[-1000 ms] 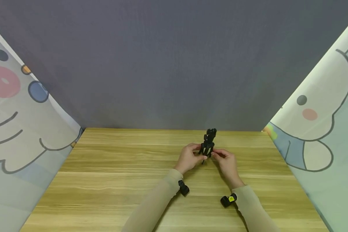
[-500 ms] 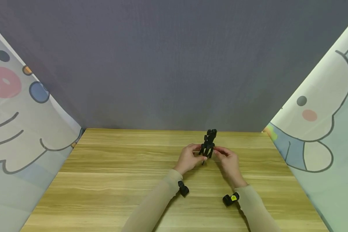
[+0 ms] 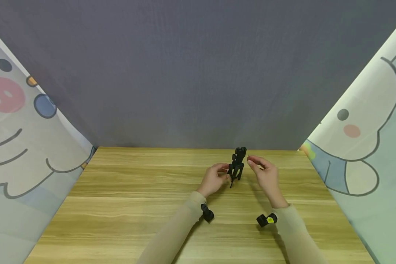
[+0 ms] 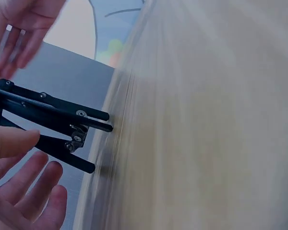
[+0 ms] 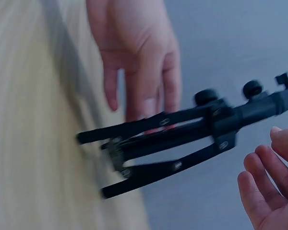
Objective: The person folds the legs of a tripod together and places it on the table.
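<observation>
A small black mini tripod (image 3: 239, 157) stands upright near the back of the wooden table, legs partly folded out. In the left wrist view its feet reach the tabletop. My left hand (image 3: 213, 180) is at the tripod's left, with thumb and fingers relaxed around the leg side; the thumb (image 4: 17, 140) overlaps a leg there. Whether it touches is hard to tell. To the right, at the height of the tripod's upper part, my right hand (image 3: 267, 176) is apart from it, fingers loosely bent and holding nothing. Knobs (image 5: 252, 89) show along the tripod's column.
The wooden table (image 3: 135, 205) ends at a dark grey wall panel (image 3: 198, 80) just behind the tripod. Cartoon-print curtains (image 3: 359, 146) flank both sides. A black wrist camera (image 3: 207, 213) sits on the left sleeve, another (image 3: 266, 220) on the right.
My right hand has left the tripod's leg and risen to the right of its upper part. My left thumb has drawn back from the front of the legs. The tripod has stayed in place.
</observation>
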`<move>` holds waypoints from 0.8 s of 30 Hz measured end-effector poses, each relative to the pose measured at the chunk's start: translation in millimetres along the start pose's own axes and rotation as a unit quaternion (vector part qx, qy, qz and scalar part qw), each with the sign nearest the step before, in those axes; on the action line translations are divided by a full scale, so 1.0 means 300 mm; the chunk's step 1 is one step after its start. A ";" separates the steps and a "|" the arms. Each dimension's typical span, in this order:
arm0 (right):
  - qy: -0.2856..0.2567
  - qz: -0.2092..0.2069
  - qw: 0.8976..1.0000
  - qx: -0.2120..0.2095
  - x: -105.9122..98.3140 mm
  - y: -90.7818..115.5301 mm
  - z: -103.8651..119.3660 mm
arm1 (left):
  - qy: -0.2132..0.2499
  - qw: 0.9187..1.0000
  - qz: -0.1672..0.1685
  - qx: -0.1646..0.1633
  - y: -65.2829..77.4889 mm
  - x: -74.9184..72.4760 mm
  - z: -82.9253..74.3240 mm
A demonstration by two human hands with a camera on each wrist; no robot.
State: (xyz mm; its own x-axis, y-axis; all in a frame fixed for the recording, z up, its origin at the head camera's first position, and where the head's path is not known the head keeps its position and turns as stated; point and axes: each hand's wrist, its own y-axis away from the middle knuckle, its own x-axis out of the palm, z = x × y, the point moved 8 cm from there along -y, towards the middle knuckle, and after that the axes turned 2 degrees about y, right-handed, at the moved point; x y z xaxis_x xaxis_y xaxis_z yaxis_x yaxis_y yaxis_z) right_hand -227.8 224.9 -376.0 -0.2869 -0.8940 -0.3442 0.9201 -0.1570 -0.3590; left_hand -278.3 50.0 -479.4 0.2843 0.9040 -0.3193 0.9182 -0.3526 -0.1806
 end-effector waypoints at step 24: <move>-0.061 0.007 0.994 -0.093 0.032 -0.068 0.119 | -0.053 0.997 0.042 -0.039 -0.105 0.014 0.096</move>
State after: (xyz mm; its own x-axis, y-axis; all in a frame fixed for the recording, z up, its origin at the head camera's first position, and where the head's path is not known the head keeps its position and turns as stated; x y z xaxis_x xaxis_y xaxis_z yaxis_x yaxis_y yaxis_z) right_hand -240.0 204.5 -341.0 -0.2290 -0.9415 -0.2472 0.8555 -0.0735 -0.5126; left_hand -313.8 58.0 -501.7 0.3340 0.8403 -0.4270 0.9122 -0.4022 -0.0779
